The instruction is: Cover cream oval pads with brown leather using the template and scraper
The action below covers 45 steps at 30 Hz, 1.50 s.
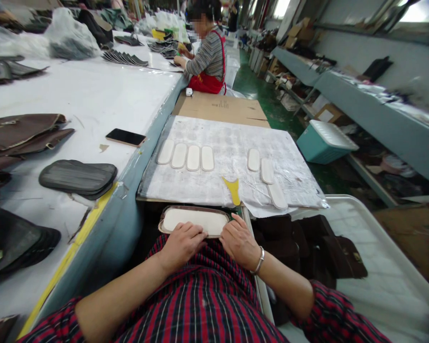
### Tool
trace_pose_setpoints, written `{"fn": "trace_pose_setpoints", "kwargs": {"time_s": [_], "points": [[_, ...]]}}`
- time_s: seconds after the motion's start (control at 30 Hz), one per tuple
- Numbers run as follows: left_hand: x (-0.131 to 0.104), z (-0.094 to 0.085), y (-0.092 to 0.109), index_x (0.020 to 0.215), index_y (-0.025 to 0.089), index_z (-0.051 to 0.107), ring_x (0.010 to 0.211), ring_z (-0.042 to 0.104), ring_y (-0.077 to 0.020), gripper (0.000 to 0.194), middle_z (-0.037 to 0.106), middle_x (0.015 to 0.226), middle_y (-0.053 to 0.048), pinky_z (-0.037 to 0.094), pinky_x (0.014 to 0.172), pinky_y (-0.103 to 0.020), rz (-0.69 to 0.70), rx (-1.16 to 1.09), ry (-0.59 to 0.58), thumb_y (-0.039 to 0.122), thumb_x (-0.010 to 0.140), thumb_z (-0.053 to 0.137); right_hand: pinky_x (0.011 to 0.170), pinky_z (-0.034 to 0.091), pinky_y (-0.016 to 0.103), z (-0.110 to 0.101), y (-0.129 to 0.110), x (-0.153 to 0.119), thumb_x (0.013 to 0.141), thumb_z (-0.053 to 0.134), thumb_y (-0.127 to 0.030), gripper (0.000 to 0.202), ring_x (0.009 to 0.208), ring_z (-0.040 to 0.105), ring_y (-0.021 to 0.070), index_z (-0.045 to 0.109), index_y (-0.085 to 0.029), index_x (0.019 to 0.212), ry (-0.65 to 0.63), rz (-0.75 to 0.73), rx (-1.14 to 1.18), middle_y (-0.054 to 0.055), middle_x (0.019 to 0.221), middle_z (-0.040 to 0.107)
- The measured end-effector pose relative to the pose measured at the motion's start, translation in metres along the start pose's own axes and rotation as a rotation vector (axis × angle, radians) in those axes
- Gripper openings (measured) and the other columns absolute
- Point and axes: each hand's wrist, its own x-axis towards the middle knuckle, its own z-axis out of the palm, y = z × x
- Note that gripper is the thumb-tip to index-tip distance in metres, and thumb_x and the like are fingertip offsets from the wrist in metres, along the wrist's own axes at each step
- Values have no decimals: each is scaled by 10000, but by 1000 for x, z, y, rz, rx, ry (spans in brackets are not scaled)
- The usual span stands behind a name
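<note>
A long oval piece (pixel 195 220) with a white face and a brown rim lies in my lap, at the near edge of the work board. My left hand (pixel 185 240) rests on its lower edge with the fingers pressed together over it. At the piece's right end, my right hand (pixel 239 240) grips the rim with bent fingers. On the paper-covered board (pixel 229 136) beyond, several white oval pieces (pixel 193 158) form a row at left. More ovals (pixel 267 170) lie at right, near a yellow forked piece (pixel 233 190).
A white table at left holds a phone (pixel 126 137), stacked dark ovals (pixel 76 177) and brown bags (pixel 21 136). At right, a white tub (pixel 396 267) contains dark brown pieces (pixel 343 257). A person (pixel 208 55) sits beyond the cardboard (pixel 221 107). A teal bin (pixel 323 143) stands on the floor.
</note>
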Motion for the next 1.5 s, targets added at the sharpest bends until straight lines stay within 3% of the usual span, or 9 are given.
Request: {"fn": "trace_pose_setpoints", "kwargs": {"time_s": [0.17,0.43,0.5,0.63,0.7,0.8,0.97,1.37,1.5], "points": [[4,0,1,997,226,591,815,476,-168,220,610,891,-28,306,693,-319,-35,0,46,272,885,407,1040,186,399,-5,-2,9,823,456,-231,155,793,455,172,564,-172,729,-64,107,10,28,740,518],[20,2,7,767,205,603,784,483,-184,159,590,778,-17,333,682,-329,-259,-31,-4,226,838,462,973,180,392,-11,-17,39,773,485,-151,124,842,472,210,607,-151,750,-249,262,-44,72,785,578],[20,-5,1,910,204,588,755,505,-168,131,583,800,-15,377,677,-309,-328,-180,1,222,802,517,946,195,384,-14,-19,43,779,473,-131,123,852,471,213,593,-150,794,-252,285,-50,80,820,579],[2,-29,-28,1306,220,292,819,528,-134,648,507,1087,-50,444,764,-291,-415,-428,191,246,739,604,833,267,345,-22,-14,44,768,506,-136,113,845,470,211,540,-152,874,-248,359,-28,80,855,560],[-12,-38,-45,1236,253,412,991,480,-173,562,463,1156,-52,396,895,-342,-351,-360,230,291,720,632,772,288,312,-23,-10,45,745,557,-165,125,829,478,197,531,-164,867,-299,336,52,60,855,558],[-28,-38,-63,938,256,626,1106,402,-235,291,474,1149,-43,332,963,-409,-240,-261,134,352,669,680,724,294,266,-19,-11,52,746,596,-247,129,816,492,163,540,-189,847,-354,231,219,23,850,564],[-29,-22,-63,756,240,664,1129,380,-242,77,457,1167,-41,328,961,-422,-312,-263,124,297,714,634,688,291,255,-5,-21,70,795,556,-340,162,748,517,140,573,-192,731,-400,193,256,9,767,592],[-25,-18,-58,705,212,629,1178,340,-256,48,456,1200,-31,295,992,-451,-367,-272,122,189,698,587,652,346,314,-11,-37,95,810,488,-355,219,777,591,228,611,-174,789,-566,268,39,83,805,645],[-32,-16,-55,1020,207,564,1199,337,-250,294,418,1261,-83,288,1007,-460,-403,-221,256,209,726,573,668,358,306,-15,-47,97,784,539,-272,162,809,588,232,568,-144,879,-463,311,15,105,857,633]]}}
